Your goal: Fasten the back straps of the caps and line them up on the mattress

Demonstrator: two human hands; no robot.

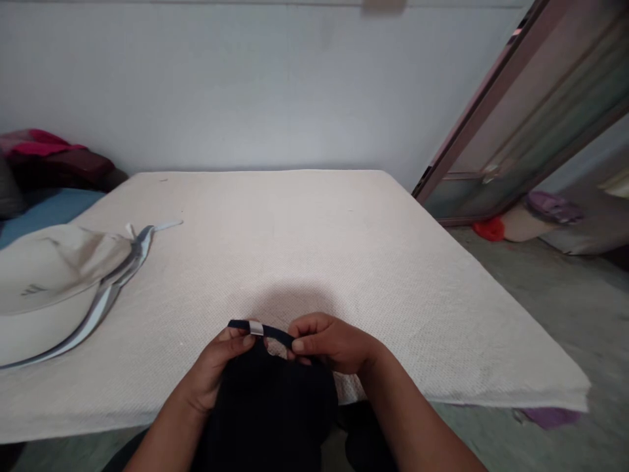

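A dark cap (280, 406) hangs at the near edge of the cloth-covered table, between my two hands. Its narrow dark strap (278, 335) curves across the top, with a silver buckle (256, 328) on it. My left hand (219, 360) pinches the strap close to the buckle, thumb just below the metal. The fingers of my right hand (327, 342) are closed on the strap's other end. A gap shows between strap and cap body.
Pale caps (54, 282) lie stacked on the left of the table (304, 242). Behind them are folded fabrics (54, 203). A white wall (255, 85) stands at the back, a framed door (521, 118) at the right. Bags (531, 219) rest on the floor.
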